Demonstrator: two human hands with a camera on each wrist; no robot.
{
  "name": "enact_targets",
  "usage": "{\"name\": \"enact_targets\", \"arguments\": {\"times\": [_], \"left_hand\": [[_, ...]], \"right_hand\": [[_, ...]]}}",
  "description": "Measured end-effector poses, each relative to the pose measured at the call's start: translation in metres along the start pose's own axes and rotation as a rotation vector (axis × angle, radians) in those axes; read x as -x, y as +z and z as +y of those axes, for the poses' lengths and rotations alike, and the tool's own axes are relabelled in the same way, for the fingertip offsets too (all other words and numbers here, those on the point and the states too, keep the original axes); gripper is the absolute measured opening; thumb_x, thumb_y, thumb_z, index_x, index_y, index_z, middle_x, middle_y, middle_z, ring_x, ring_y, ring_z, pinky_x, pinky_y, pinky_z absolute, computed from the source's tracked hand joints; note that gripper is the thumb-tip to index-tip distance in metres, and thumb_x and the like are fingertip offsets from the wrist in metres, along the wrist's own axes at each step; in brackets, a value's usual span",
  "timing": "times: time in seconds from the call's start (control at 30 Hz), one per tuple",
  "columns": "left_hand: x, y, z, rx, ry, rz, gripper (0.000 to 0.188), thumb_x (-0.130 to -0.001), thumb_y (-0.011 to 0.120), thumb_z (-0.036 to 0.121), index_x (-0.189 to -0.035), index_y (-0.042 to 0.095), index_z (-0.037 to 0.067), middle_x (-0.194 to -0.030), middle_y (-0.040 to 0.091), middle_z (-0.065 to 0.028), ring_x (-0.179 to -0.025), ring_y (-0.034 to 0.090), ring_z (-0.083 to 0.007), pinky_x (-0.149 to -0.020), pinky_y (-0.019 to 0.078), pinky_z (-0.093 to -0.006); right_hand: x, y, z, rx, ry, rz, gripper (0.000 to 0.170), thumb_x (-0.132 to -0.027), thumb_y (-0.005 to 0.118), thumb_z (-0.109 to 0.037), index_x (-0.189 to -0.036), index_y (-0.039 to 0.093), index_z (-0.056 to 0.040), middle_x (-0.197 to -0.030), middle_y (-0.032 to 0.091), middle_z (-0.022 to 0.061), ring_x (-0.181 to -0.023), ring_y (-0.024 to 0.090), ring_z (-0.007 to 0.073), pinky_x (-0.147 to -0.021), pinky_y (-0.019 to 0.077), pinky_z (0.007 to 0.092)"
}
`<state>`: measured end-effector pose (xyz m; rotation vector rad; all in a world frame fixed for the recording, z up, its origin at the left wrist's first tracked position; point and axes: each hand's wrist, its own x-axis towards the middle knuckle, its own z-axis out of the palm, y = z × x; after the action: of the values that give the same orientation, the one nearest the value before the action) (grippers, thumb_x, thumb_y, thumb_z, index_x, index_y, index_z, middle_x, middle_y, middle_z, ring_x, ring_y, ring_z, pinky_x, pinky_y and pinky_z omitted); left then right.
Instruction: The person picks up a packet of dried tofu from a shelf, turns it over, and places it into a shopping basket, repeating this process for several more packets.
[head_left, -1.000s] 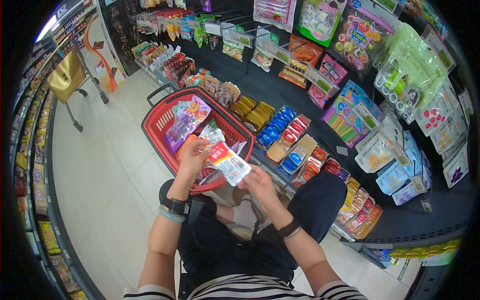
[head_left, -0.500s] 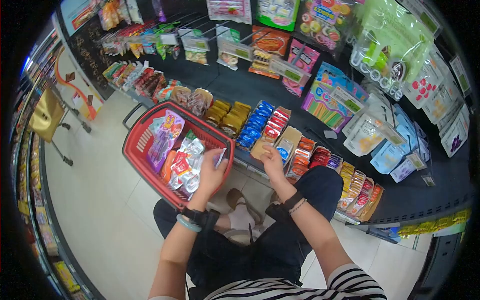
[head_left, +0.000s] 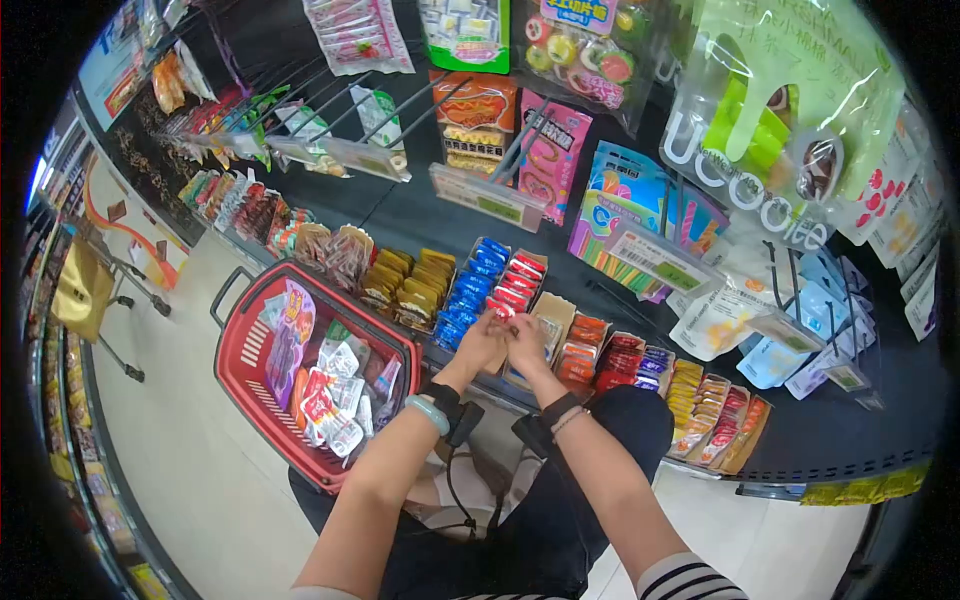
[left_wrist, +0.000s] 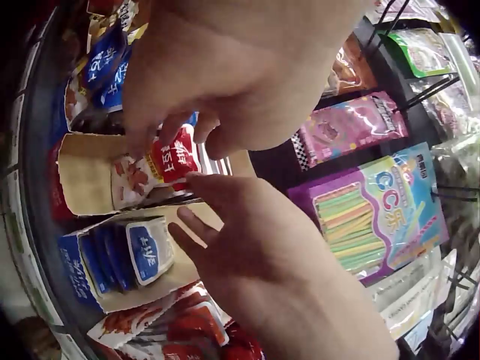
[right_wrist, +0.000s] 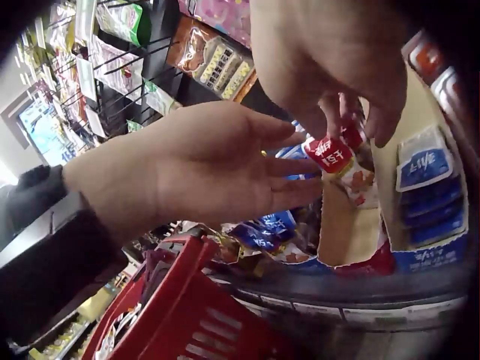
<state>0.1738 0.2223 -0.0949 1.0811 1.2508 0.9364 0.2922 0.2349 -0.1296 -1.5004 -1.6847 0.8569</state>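
Note:
My left hand (head_left: 477,352) and right hand (head_left: 526,342) meet over a cardboard box (left_wrist: 86,169) of red-and-white snack packets (left_wrist: 176,157) on the low shelf. In the right wrist view, the right hand (right_wrist: 330,67) has its fingers bent down onto the top of a red-labelled packet (right_wrist: 330,157). The left hand (right_wrist: 202,161) comes in from the side there, its fingers fairly straight and the tips right at the packet's edge. Part of the box floor shows bare. A red basket (head_left: 350,315) holds a purple bag (head_left: 288,345) and several white-and-red packets (head_left: 328,405).
Boxes of blue packets (head_left: 470,300), gold packets (head_left: 425,290) and orange packets (head_left: 580,352) line the shelf. Candy bags, including a pink one (head_left: 550,160), hang on hooks above, with price tags (head_left: 490,198) jutting out. A cart (head_left: 85,280) stands at the left.
My left hand let go of white-and-red packets in the basket and moved right to the shelf. The right hand shifted slightly to the red packets. The head view has turned right.

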Motion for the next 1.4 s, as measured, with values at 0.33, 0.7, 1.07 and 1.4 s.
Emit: {"name": "enact_targets", "arguments": {"times": [0.33,0.7,1.07,1.4], "left_hand": [[-0.012,-0.001,0.013,-0.743,0.012,0.189,0.03,-0.089,0.049,0.022,-0.104,0.059,-0.002,-0.093,0.06,-0.0247,-0.084,0.059,-0.038,-0.072,0.0476,-0.04],[0.049,-0.01,0.039,-0.89,0.456,0.445,0.017,-0.077,0.054,0.002,-0.093,0.059,0.001,-0.082,0.062,-0.0183,-0.078,0.06,-0.0362,-0.067,0.0483,-0.0423],[0.163,-0.076,0.131,0.083,0.431,0.366,0.011,-0.084,0.056,0.0,-0.093,0.05,0.003,-0.079,0.061,-0.0012,-0.065,0.053,-0.0051,-0.055,0.041,-0.0192],[0.265,-0.077,0.189,0.3,0.517,0.275,0.012,-0.084,0.056,-0.001,-0.094,0.051,0.003,-0.086,0.063,-0.0051,-0.072,0.055,-0.0059,-0.059,0.0427,-0.0197]], "right_hand": [[0.001,-0.002,-0.033,-0.329,0.269,-0.2,0.018,-0.08,0.048,-0.001,-0.092,0.061,0.0001,-0.087,0.062,0.0125,-0.083,0.057,0.0233,-0.074,0.0428,0.032],[0.004,-0.008,-0.021,-0.601,0.44,-0.066,0.045,-0.085,0.045,-0.001,-0.129,0.04,-0.0001,-0.125,0.049,0.0125,-0.111,0.049,0.0217,-0.093,0.0372,0.029],[0.085,-0.07,-0.149,-0.787,0.128,-0.706,0.027,-0.09,0.055,-0.021,-0.105,0.058,0.0014,-0.097,0.063,0.002,-0.085,0.057,0.0066,-0.079,0.0444,0.0222],[0.173,-0.099,-0.235,-0.694,-0.145,-0.519,0.022,-0.086,0.06,-0.012,-0.101,0.06,0.0035,-0.09,0.065,0.0053,-0.082,0.057,0.0075,-0.075,0.0461,0.025]]}}
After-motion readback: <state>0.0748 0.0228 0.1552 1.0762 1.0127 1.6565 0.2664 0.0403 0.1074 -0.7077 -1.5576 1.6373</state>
